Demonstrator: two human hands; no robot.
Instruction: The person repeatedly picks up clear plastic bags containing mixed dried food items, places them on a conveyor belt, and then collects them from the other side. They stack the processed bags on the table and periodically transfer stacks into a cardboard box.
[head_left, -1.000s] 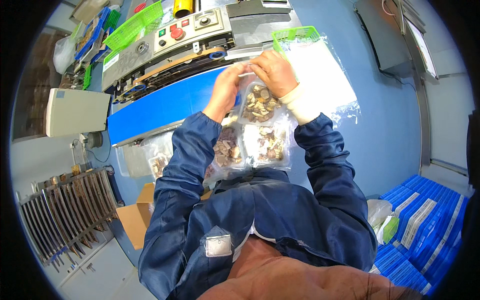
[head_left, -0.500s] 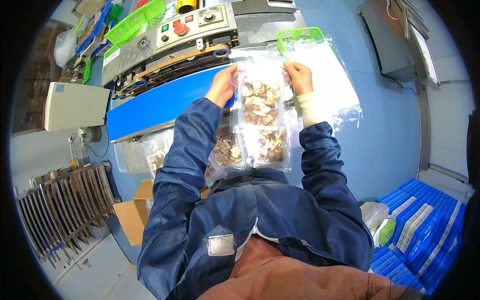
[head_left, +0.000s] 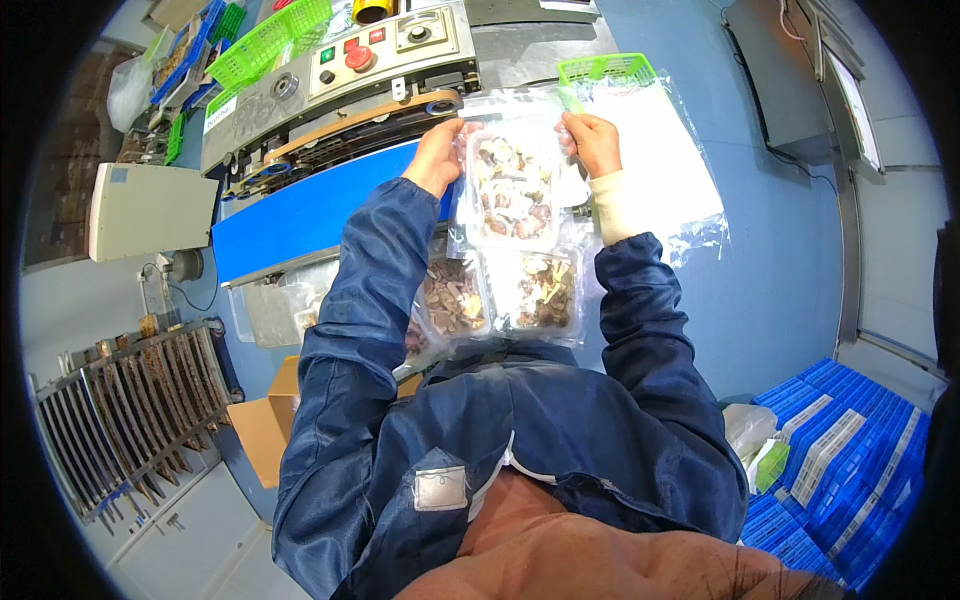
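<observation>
Up in front of me I hold a clear plastic bag with a tray-shaped pack of mixed brown and cream pieces, like sliced dried mushrooms. My left hand pinches its upper left corner. At the upper right corner, my right hand grips the film between thumb and fingers. Glare whitens part of the contents. Below it, close to my body, lie two similar filled bags, a left one and a right one; the held bag overlaps their upper edges.
Ahead on the left stands a sealing machine with a control panel and a blue conveyor belt. Empty clear bags lie right of my hands, beside a green basket. A cardboard box and stacked blue boxes flank me.
The held bag has shifted slightly left and tilted, so its contents look paler under the glare. Both hands have moved a little left and up with it, keeping their grip.
</observation>
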